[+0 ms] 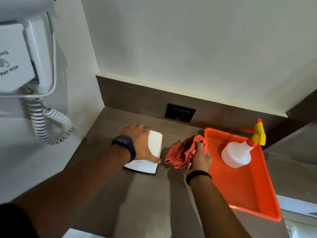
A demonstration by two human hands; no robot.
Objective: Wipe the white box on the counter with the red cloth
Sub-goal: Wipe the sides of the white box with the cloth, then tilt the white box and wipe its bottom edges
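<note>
box (155, 143) left on counter (151, 200) | cloth (180, 154) between | tray (240, 191) right (bottle (237, 154) inside)

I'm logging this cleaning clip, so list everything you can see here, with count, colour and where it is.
white box: one, white, on the counter at centre, left hand on it
flat card or pad: one, white with dark edge, on the counter below the box
red cloth: one, red-orange, bunched in the right hand beside the tray
tray: one, orange, on the counter at right
spray bottle: one, white with yellow and orange trigger, lying in the tray
wall socket: one, black, in the backsplash
hair dryer: one, white with coiled cord, on the left wall
counter: one, brown
left hand: wristwatch, gripping the box
right hand: black wristband, holding the cloth
</note>
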